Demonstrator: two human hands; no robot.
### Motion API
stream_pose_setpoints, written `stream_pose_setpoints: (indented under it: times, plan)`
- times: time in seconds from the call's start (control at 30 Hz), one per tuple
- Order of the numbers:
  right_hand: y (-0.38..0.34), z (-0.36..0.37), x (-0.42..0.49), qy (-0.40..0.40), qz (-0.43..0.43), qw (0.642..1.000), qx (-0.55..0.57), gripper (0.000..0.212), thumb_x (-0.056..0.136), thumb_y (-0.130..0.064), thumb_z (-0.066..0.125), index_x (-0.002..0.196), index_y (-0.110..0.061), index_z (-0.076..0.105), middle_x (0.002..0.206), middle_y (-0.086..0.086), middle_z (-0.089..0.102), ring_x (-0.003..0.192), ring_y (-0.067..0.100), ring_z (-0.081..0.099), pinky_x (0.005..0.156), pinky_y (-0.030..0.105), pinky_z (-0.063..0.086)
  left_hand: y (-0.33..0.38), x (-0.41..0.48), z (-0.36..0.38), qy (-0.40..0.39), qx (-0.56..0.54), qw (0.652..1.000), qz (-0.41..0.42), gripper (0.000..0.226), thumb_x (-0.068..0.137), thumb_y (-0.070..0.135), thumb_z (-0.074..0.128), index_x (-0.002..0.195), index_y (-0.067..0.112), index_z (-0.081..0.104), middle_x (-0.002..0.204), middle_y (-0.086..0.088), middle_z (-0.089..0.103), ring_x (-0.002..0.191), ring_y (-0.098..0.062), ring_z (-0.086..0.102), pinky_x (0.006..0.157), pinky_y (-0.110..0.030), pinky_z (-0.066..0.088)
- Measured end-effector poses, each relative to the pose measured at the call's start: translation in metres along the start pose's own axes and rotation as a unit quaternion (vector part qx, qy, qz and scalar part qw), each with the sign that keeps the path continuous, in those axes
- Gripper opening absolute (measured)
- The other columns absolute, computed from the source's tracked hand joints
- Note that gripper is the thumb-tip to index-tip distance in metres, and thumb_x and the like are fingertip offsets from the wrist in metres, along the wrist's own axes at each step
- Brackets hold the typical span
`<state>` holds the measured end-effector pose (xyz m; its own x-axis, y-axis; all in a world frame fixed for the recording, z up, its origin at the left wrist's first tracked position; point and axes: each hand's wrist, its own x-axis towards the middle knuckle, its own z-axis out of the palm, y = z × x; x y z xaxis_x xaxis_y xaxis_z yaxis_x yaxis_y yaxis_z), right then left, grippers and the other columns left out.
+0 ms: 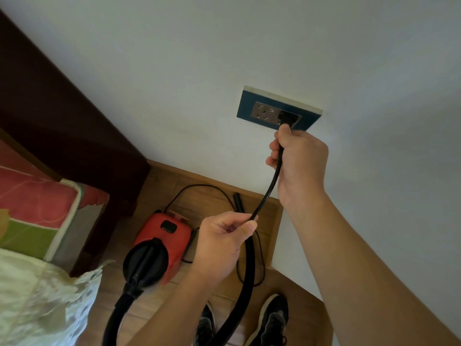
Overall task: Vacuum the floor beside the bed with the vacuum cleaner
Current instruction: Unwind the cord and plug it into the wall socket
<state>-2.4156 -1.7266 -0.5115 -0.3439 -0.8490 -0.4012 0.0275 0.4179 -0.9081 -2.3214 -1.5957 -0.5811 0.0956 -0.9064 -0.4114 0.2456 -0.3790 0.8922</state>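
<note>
Stood facing a white wall (174, 58), black shoes (272, 318) on the wooden floor (212, 196). Gripped the black power cord (270, 188) with the right hand (299, 161), fingers curled round it just below the plug (287, 118). Found that plug seated in the right socket of a blue wall plate (249, 101). Pinched the same cord lower down with the left hand (222, 240), between thumb and forefinger, other fingers curled in. Saw the cord run taut between the two hands, then lie in loose loops over the floor. Had the vacuum cleaner (164, 233), red body with a round black front, on the floor below, just beside the bed (37, 196) and near the wall. Noted its thick black hose (114, 318) curving from the front toward the bottom edge of view. Made out a dark wooden headboard (50, 108) at left, a red and green mattress edge, and pale rumpled bedding (37, 295) nearer.
</note>
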Motion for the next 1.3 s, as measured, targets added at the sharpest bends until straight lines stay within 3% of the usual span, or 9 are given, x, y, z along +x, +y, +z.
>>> stream_pose_setpoints:
  times: [0.13,0.6,0.8,0.97,1.17,1.3]
  plan:
    - [0.003,-0.002,-0.002,-0.004,-0.034,0.999,-0.033,0.027,0.101,-0.024,0.06,0.075,-0.021,0.068,0.055,-0.011,0.065,0.052,0.003,0.061,0.054,0.019,0.052,-0.003,-0.01,0.0,0.014,-0.059,0.998,-0.012,0.018,0.076,0.017,0.071,0.082,0.03,0.083,0.076,0.001,0.075,0.074,-0.009,0.069,0.074,-0.022,0.057]
    - [0.007,0.004,-0.003,0.001,-0.022,0.998,0.061,0.029,0.099,-0.021,0.061,0.071,-0.018,0.068,0.054,-0.008,0.063,0.049,0.005,0.057,0.053,0.022,0.05,-0.011,-0.011,0.008,0.009,-0.093,0.996,0.006,0.019,0.077,0.016,0.072,0.087,0.026,0.084,0.076,-0.001,0.075,0.072,-0.009,0.069,0.071,-0.02,0.056]
    - [0.007,-0.001,-0.005,-0.015,-0.038,0.999,0.024,0.027,0.1,-0.022,0.06,0.075,-0.017,0.069,0.055,-0.009,0.064,0.052,0.004,0.059,0.054,0.019,0.051,-0.011,-0.011,0.004,0.023,-0.105,0.994,0.004,0.017,0.077,0.012,0.071,0.088,0.02,0.082,0.076,-0.002,0.075,0.071,-0.008,0.069,0.071,-0.019,0.056]
    - [0.009,-0.005,-0.004,-0.015,-0.065,0.997,-0.035,0.029,0.101,-0.028,0.059,0.074,-0.022,0.068,0.058,-0.012,0.066,0.055,0.0,0.061,0.057,0.018,0.051,-0.012,-0.016,0.002,0.03,-0.092,0.995,0.008,0.019,0.077,0.016,0.071,0.086,0.027,0.083,0.08,-0.001,0.076,0.075,-0.01,0.069,0.072,-0.019,0.055]
    - [0.008,-0.011,-0.005,-0.025,-0.099,0.989,-0.104,0.031,0.103,-0.034,0.056,0.074,-0.028,0.066,0.067,-0.01,0.068,0.072,0.007,0.064,0.087,0.038,0.058,-0.017,-0.019,0.001,0.053,-0.064,0.997,0.001,0.017,0.086,0.004,0.07,0.097,0.015,0.077,0.086,-0.003,0.077,0.081,-0.013,0.07,0.077,-0.022,0.057]
    - [0.007,-0.015,-0.006,-0.034,-0.116,0.985,-0.121,0.031,0.103,-0.033,0.056,0.074,-0.027,0.065,0.069,-0.006,0.068,0.071,0.01,0.064,0.076,0.035,0.06,-0.021,-0.019,0.002,0.056,-0.025,0.998,-0.001,0.022,0.09,-0.002,0.068,0.106,0.012,0.073,0.095,-0.005,0.077,0.09,-0.012,0.073,0.082,-0.02,0.056]
